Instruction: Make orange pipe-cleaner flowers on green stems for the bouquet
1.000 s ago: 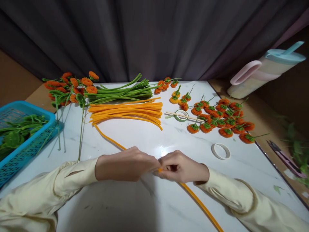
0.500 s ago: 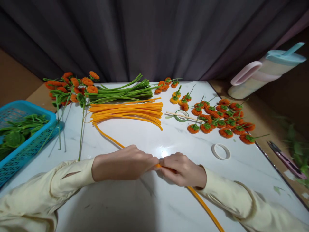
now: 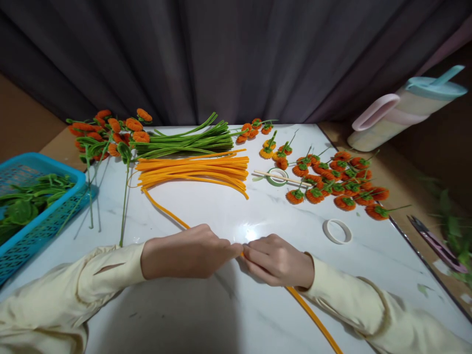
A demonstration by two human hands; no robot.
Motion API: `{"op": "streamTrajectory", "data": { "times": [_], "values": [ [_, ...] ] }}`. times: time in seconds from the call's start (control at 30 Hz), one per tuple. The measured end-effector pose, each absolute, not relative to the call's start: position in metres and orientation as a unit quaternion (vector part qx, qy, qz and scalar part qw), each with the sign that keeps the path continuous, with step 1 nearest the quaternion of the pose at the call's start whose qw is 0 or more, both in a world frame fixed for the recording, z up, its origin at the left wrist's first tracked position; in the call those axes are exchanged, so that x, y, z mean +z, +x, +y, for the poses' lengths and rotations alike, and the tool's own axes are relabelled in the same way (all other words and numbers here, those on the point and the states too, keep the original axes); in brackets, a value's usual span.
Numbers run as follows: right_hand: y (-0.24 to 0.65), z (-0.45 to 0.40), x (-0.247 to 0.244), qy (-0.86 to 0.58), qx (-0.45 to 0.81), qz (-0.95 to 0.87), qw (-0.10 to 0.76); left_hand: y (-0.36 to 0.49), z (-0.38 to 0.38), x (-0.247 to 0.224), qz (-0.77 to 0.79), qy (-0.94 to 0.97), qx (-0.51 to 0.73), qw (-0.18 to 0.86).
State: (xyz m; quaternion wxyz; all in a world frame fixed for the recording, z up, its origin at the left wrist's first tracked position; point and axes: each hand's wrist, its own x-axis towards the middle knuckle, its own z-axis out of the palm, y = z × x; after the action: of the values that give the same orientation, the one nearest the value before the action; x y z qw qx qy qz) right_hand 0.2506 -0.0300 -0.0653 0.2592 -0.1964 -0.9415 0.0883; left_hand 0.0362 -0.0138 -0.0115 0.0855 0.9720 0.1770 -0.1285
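A long orange pipe cleaner [image 3: 311, 314] runs from the orange bundle, through both hands, to the bottom edge of the view. My left hand [image 3: 195, 250] is closed on it, thumb and fingers pinched at the centre. My right hand [image 3: 275, 259] grips it just to the right, fingertips almost touching the left ones. Behind my hands lies the bundle of orange pipe cleaners [image 3: 191, 169], with green pipe cleaners [image 3: 188, 140] beyond it. The part of the strand inside each hand is hidden.
Orange flower heads [image 3: 344, 201] spread over the right side, near a white ring [image 3: 337, 231] and green tape [image 3: 277, 177]. Stemmed flowers [image 3: 134, 124] lie back left, beside a blue basket [image 3: 79, 179]. Pink-handled snips [image 3: 438, 246] and a tumbler [image 3: 400, 115] are at the right.
My right hand's fingers have closed up over the strand, and less orange shows between the fingers. Both hands have shifted very slightly; the other objects stay in place.
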Motion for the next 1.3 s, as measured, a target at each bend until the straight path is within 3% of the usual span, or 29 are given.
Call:
{"op": "streamTrajectory", "data": {
  "times": [0.47,0.87,1.0,1.17,1.3],
  "values": [
    [0.250,-0.029,-0.067,-0.164,0.062,-0.951,0.254,0.041,-0.014,-0.010,0.149,0.981,-0.112,0.058],
    [0.248,-0.032,-0.067,-0.236,0.122,-0.933,0.242,0.038,-0.013,-0.011,0.161,0.978,-0.124,0.052],
    [0.247,-0.034,-0.067,-0.264,0.051,-0.934,0.235,0.040,-0.014,-0.012,0.171,0.977,-0.118,0.054],
    [0.248,-0.035,-0.068,-0.225,-0.092,-0.942,0.231,0.044,-0.014,-0.011,0.210,0.962,-0.128,0.121],
    [0.249,-0.035,-0.067,-0.205,-0.121,-0.945,0.223,0.047,-0.012,-0.010,0.241,0.944,-0.113,0.194]
  ]
}}
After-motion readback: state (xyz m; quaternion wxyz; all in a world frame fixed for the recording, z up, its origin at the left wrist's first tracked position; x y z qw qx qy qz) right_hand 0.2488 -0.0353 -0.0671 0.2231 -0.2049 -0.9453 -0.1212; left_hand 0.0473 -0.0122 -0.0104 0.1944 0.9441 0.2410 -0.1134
